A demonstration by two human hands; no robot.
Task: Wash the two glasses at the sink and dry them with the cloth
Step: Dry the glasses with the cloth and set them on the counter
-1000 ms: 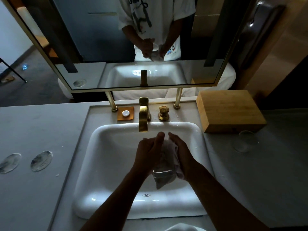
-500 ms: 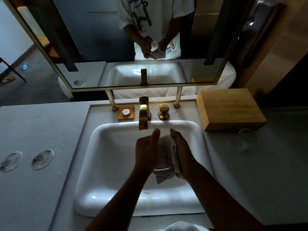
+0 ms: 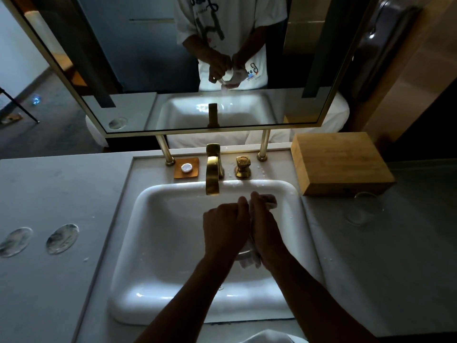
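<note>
Over the white sink [image 3: 158, 243] my two hands hold one clear glass [image 3: 244, 254] wrapped in a white cloth [image 3: 270, 201]. My left hand [image 3: 225, 229] grips the glass from the left side. My right hand [image 3: 265, 229] grips the cloth against the glass, and a fold of cloth sticks out past its fingertips. Most of the glass is hidden between the hands; only its base shows below them. A second clear glass [image 3: 363, 209] stands on the counter to the right, in front of the wooden box.
A gold faucet [image 3: 213, 169] and its knob [image 3: 242, 165] stand behind the basin, with a soap dish [image 3: 186, 167] to their left. A wooden box [image 3: 341, 162] sits at the right. Two round glass coasters [image 3: 61, 238] lie on the left counter. A mirror [image 3: 173, 58] hangs above.
Both hands have closed tighter around the glass and cloth and turned them. The cloth now bunches out past my right fingertips, and less of the glass shows.
</note>
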